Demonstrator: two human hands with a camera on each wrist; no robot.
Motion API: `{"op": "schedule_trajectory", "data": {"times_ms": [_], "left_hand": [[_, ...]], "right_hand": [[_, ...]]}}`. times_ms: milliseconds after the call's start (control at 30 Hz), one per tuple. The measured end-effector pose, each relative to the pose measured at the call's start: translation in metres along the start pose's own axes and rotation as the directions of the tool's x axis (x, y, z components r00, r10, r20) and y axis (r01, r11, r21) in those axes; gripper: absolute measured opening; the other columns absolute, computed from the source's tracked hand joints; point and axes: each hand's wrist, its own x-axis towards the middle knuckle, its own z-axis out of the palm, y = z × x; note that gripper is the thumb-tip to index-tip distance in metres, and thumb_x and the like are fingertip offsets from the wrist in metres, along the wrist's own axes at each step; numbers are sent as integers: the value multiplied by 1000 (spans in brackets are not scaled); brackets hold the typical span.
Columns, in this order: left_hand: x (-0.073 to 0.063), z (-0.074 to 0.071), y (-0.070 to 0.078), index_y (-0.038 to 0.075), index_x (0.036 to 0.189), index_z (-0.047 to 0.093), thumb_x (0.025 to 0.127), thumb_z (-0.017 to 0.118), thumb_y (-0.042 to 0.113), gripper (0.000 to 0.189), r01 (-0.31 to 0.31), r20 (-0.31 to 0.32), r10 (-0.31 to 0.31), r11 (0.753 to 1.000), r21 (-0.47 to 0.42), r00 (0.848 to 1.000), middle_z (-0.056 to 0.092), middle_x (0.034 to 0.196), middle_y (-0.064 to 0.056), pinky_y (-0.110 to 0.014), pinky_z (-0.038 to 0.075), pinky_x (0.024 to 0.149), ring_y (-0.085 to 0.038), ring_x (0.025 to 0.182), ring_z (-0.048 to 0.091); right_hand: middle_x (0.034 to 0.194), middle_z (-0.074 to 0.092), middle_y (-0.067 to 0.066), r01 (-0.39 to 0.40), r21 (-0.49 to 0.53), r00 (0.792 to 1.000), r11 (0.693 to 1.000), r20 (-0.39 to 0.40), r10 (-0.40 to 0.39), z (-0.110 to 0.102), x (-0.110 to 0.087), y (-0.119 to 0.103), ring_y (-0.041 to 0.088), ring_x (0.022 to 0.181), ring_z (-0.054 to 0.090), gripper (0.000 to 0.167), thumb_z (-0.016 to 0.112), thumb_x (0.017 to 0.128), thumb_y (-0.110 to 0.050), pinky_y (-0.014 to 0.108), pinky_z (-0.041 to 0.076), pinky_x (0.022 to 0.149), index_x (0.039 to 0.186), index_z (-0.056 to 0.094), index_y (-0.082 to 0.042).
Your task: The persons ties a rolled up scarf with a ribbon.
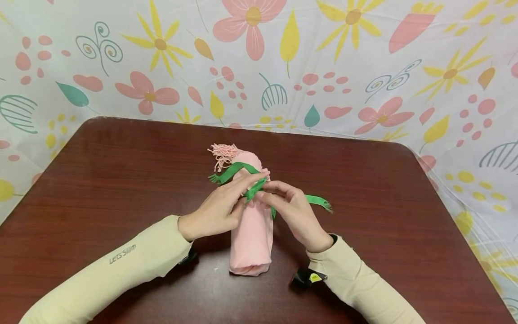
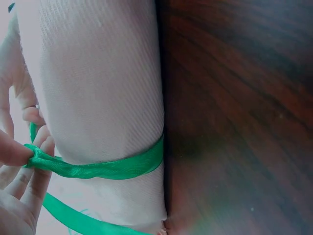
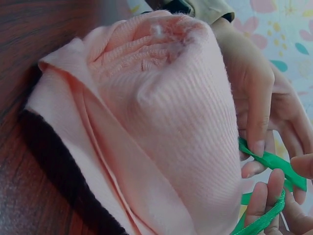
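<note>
A rolled pink scarf (image 1: pixel 251 238) lies lengthwise on the table, its fringe (image 1: pixel 224 155) spread at the far end. Around its upper half runs a green ribbon (image 2: pixel 117 166) with frayed ends. My left hand (image 1: pixel 220 204) leans over the roll from the left and pinches the ribbon between thumb and fingers. From the other side my right hand (image 1: pixel 297 213) pinches another part of the ribbon, fingertips close to the left ones. In the right wrist view a ribbon strand (image 3: pixel 266 215) passes over the right fingers (image 3: pixel 255 208). The crossing of the strands is partly hidden by fingers.
The dark brown wooden table (image 1: pixel 384 216) surrounds the roll. A white floral cloth (image 1: pixel 303 58) hangs behind and beside it. Black wrist devices (image 1: pixel 301 279) sit under the cream sleeves (image 1: pixel 352 274). One ribbon end (image 1: pixel 319 201) trails to the right.
</note>
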Motion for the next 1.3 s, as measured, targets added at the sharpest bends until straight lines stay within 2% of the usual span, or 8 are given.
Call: {"op": "schedule_trajectory", "data": {"times_ms": [233,467,600,767,833,967,1100,1300], "left_hand": [[3,1,0,5,144,38,79,44,-17,69,12,17,-12,1000,-2,1000,56,136,-7,-20,36,61,-13,81,47],[3,2,2,6,144,39,79,44,-18,69,25,27,-24,1000,-9,999,51,141,-8,-19,36,56,-10,66,40],[4,2,4,5,144,39,81,48,-15,66,26,30,-25,999,-20,999,48,144,-8,-20,39,60,-10,71,44],[6,4,3,3,144,37,86,58,-6,62,28,33,-27,999,-35,999,54,133,-8,-26,45,70,-12,83,50],[7,4,3,4,144,37,87,60,-3,61,36,32,-35,999,-33,999,55,127,-7,-26,46,71,-13,85,49],[8,4,2,5,143,39,88,61,0,60,66,26,-64,996,-54,998,55,123,-5,-26,47,72,-12,85,54],[8,3,2,5,143,39,87,61,0,60,81,26,-79,993,-85,997,55,127,-7,-26,49,74,-10,80,58],[9,3,2,8,146,36,85,59,-1,65,115,43,-110,984,-138,993,61,100,-1,-23,45,64,-7,70,53]], "right_hand": [[88,68,2,-10,19,1000,1000,7,10,4,1,-3,14,87,64,23,65,89,-13,27,49,83,108,63,2],[84,67,2,-14,13,1000,1000,-7,14,5,1,-4,14,85,63,17,65,90,-13,28,49,83,101,63,0],[80,66,2,-9,12,1000,1000,-17,9,5,1,-4,14,81,63,15,64,90,-14,28,49,84,98,63,-2],[77,65,0,3,14,999,1000,-32,-2,5,2,-5,12,76,61,12,64,90,-14,26,49,80,94,63,-3],[77,65,0,4,19,999,1000,-34,-4,5,2,-5,13,75,61,11,64,90,-14,26,49,79,93,63,-4],[77,65,0,1,28,1000,1000,-25,0,6,1,-6,13,75,61,10,64,91,-15,26,49,80,91,63,-5],[77,64,-1,4,41,1000,999,-17,-3,7,1,-8,12,75,60,9,64,91,-14,26,48,81,87,61,-7],[75,61,-1,11,54,1000,998,-16,-10,8,1,-10,12,74,59,11,63,91,-14,26,48,81,83,58,-9]]}}
